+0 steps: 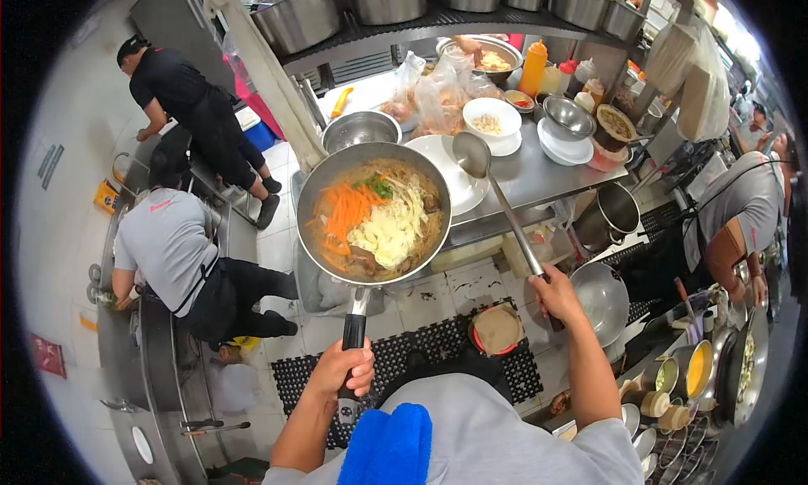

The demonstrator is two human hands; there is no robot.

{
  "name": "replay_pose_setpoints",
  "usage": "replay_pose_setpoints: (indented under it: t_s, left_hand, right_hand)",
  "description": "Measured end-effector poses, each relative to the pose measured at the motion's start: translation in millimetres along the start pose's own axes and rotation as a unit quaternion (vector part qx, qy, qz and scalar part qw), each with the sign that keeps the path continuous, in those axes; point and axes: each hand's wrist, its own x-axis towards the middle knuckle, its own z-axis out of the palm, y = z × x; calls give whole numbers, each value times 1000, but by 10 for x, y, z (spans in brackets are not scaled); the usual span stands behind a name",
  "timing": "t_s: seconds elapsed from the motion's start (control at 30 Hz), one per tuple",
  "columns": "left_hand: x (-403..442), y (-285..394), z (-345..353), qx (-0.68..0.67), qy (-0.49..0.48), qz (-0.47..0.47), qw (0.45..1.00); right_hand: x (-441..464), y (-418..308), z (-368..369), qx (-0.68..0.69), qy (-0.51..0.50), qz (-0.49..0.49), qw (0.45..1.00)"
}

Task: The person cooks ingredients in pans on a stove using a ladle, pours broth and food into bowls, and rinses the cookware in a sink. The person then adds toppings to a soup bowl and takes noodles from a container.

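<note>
My left hand (343, 367) is wrapped round the black handle of a frying pan (305, 220), raised in front of me. In the pan lie shredded carrot (343, 214), pale shredded cabbage or egg (390, 231), a bit of chopped green (374, 185) and brownish noodles or broth. My right hand (555, 295) grips the long handle of a ladle (473, 154). The ladle's bowl is over a white plate (463, 189) on the steel counter, partly covered by the pan. I cannot tell whether the ladle touches the plate.
A steel bowl (362, 130) stands behind the pan. On the counter (526, 178) are a white bowl (491, 117), plastic bags (442, 98) and a yellow squeeze bottle (533, 68). A large wok (602, 304) is at right. Two co-workers (172, 245) are at left; another (732, 207) is at right.
</note>
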Motion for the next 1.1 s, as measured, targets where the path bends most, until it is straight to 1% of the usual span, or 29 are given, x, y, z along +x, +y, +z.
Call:
replay_pose_setpoints:
  t_s: [0.03, 0.07, 0.13, 0.17, 0.23, 0.27, 0.33, 0.37, 0.43, 0.47, 0.5, 0.53, 0.57, 0.63, 0.7, 0.77, 0.8, 0.83, 0.9, 0.97, 1.0, 1.07, 1.1]
  left_hand:
    - [38, -3, 44, -3, 8, 3, 1000]
    - [81, -29, 86, -8, 15, 7, 1000]
    - [211, -105, 172, -7, 17, 22, 1000]
    - [260, -127, 228, -1, 19, 32, 999]
    - [344, -140, 386, -4, 44, 36, 998]
    - [390, -154, 424, -10, 40, 39, 998]
    - [460, -173, 504, -15, 42, 43, 998]
    - [498, -180, 558, -16, 45, 44, 998]
    - [565, -189, 652, -15, 63, 50, 997]
    - [609, -204, 646, -7, 57, 56, 997]
    - [636, -189, 673, -9, 62, 60, 996]
    - [649, -172, 691, -9, 62, 52, 997]
    - [678, -148, 715, -9, 62, 43, 997]
    - [779, -127, 684, -7, 57, 48, 997]
    - [863, -91, 693, 16, 58, 51, 997]
    - [918, -13, 761, 26, 73, 46, 996]
    - [950, 23, 794, 35, 88, 41, 995]
    - [986, 46, 815, 39, 87, 39, 995]
    - [1057, 73, 826, 44, 93, 39, 994]
    - [1128, 117, 804, 43, 79, 33, 995]
    - [1163, 140, 801, 53, 76, 30, 995]
    - [1206, 181, 830, 63, 73, 29, 995]
    - [1229, 206, 864, 75, 95, 28, 992]
  right_hand:
    - [21, 7, -46, -29, 0, -3, 1000]
    - [19, -3, -73, -30, -4, -4, 1000]
    - [16, -111, -148, -128, 43, -32, 990]
    - [54, -108, -204, -129, 37, -36, 990]
    - [110, -62, -283, -196, 65, -77, 975]
    - [165, 25, -323, -195, 60, -77, 976]
    - [314, 246, -385, -257, 106, -224, 934]
    - [352, 294, -414, -257, 102, -224, 935]
    - [414, 315, -470, -272, 116, -263, 918]
    - [412, 296, -514, -272, 111, -265, 918]
    - [375, 225, -576, -192, 68, -178, 963]
    - [320, 146, -619, -109, 23, -88, 990]
    - [278, 68, -679, -109, 18, -92, 990]
    - [179, -71, -804, -37, -10, -72, 997]
    - [108, -182, -879, -14, -10, -79, 997]
    - [72, -314, -928, -79, -21, -76, 994]
    - [103, -306, -932, -76, -18, -75, 994]
    - [143, -280, -928, -111, -1, -137, 984]
    - [158, -333, -921, -144, 17, -196, 970]
    - [156, -519, -924, -185, -3, -196, 963]
    - [204, -542, -934, -184, -2, -196, 963]
    - [318, -550, -927, -230, -16, -208, 951]
    - [384, -550, -927, -230, -16, -209, 950]
